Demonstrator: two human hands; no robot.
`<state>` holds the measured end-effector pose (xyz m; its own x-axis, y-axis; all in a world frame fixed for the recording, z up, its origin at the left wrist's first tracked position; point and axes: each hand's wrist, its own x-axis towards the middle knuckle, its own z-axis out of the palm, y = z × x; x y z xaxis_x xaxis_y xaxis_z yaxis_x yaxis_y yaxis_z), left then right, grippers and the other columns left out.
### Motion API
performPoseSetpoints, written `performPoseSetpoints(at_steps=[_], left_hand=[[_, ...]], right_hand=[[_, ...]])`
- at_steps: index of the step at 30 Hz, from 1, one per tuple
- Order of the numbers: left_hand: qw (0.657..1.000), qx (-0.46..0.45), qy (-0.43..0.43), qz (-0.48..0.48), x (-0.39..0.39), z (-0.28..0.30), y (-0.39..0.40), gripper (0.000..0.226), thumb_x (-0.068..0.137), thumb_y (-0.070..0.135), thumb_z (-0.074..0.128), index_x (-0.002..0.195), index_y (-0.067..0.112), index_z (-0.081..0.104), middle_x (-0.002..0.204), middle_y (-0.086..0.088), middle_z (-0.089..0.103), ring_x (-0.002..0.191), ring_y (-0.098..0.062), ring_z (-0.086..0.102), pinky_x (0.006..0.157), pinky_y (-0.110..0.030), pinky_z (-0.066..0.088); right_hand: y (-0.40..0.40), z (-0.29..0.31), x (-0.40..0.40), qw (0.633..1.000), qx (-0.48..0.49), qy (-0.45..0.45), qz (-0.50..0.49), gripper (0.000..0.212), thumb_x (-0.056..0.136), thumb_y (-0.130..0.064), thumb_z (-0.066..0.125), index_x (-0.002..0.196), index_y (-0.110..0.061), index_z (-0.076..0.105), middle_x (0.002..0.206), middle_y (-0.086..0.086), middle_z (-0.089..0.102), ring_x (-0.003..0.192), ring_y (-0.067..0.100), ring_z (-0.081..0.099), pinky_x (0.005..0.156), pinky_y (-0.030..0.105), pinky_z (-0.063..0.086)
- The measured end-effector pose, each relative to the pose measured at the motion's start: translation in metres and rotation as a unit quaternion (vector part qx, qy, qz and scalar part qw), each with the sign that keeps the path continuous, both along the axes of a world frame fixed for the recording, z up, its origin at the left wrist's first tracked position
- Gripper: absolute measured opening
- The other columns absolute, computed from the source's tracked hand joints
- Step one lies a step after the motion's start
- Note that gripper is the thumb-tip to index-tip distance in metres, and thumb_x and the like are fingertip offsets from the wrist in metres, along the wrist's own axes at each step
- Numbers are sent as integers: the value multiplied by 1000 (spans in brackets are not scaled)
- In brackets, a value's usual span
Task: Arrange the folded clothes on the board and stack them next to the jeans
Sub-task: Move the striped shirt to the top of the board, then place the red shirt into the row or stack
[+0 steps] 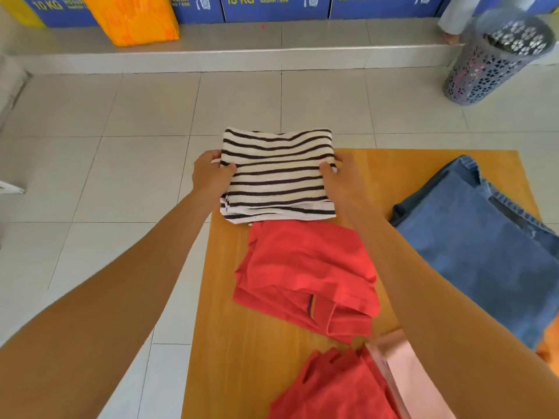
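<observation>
A folded white shirt with dark stripes (276, 173) is held over the far left corner of the orange wooden board (393, 167). My left hand (210, 173) grips its left edge and my right hand (340, 176) grips its right edge, thumbs on top. Just nearer than it lies a loosely folded red shirt (305, 276) on the board. Folded blue jeans (484, 246) lie on the board's right side. At the near edge sit another red garment (332, 388) and a pale pink one (405, 367), partly under my right forearm.
White tiled floor (121, 176) surrounds the board. A grey perforated laundry basket (490, 65) stands at the far right. On a raised step at the back are an orange bag (133, 19) and blue washing machine fronts (272, 7). A person's foot (450, 36) shows beside the basket.
</observation>
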<state>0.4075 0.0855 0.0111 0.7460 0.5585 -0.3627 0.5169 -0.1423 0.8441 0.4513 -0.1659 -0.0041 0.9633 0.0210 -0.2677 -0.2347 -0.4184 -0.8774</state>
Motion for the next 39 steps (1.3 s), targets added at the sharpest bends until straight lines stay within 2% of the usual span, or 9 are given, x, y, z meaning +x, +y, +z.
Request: performPoseSetpoints(at_steps=[4,7,10,13,18,22,28,33,39], left_hand=[[998,38,57,-15,-14,-27,-10,42,92,25,62,131,10,57,121,-5,65,107,-23,64,95,-40,53],[997,19,33,61,-40,-31,-22,45,93,35,57,133,17,49,118,0,60,95,-11,61,70,-23,52],[992,10,17,126,-80,-29,-42,44,93,44,53,129,20,43,110,2,60,82,-2,58,59,-18,45],[991,8,40,128,-124,-26,-66,49,89,55,51,125,21,45,98,6,64,80,-7,62,61,-27,50],[991,-27,121,-51,-150,-20,-105,61,80,76,51,116,26,51,101,15,57,91,-8,59,73,-29,51],[985,-69,108,-119,-156,-15,-121,66,83,67,59,131,21,57,121,7,65,110,-19,62,93,-32,50],[993,-100,26,-53,-193,0,-97,74,81,66,63,145,33,44,131,13,58,112,-12,60,98,-34,50],[997,-69,26,-22,-203,0,-55,71,86,62,60,145,27,44,134,3,59,118,-21,59,101,-45,50],[986,44,106,-119,-182,-17,-43,62,98,51,48,151,22,35,141,-8,54,125,-33,53,104,-48,45]], right_hand=[[-11,-27,-21,999,-11,29,-15,43,94,-38,61,129,-16,53,100,-14,60,94,7,61,87,30,53],[-18,-21,-40,999,-9,23,-27,36,95,-26,60,129,-16,53,104,-8,65,89,3,61,69,14,47],[-38,-4,-81,996,-63,-17,-63,28,95,-23,60,123,-20,59,104,-11,66,85,0,60,72,13,44],[-65,10,-136,986,-78,-42,-142,19,92,-27,61,111,-30,62,97,-21,64,89,-14,58,68,0,41],[-88,-1,-199,977,-53,72,-196,40,94,-24,64,127,-4,52,110,10,66,103,27,64,88,38,51],[-72,-1,-209,984,-56,129,-111,58,95,-33,64,141,-2,46,131,13,61,123,30,57,105,40,44],[-59,22,-201,993,-62,104,-8,17,97,-39,56,109,-27,61,103,-8,67,104,22,64,94,41,50],[-37,29,-181,999,-21,44,22,9,96,-40,55,99,-34,61,92,-15,67,84,0,63,69,21,48],[-22,-10,-173,993,-97,61,30,17,101,-28,51,110,-15,58,92,-4,61,87,22,60,69,31,40]])
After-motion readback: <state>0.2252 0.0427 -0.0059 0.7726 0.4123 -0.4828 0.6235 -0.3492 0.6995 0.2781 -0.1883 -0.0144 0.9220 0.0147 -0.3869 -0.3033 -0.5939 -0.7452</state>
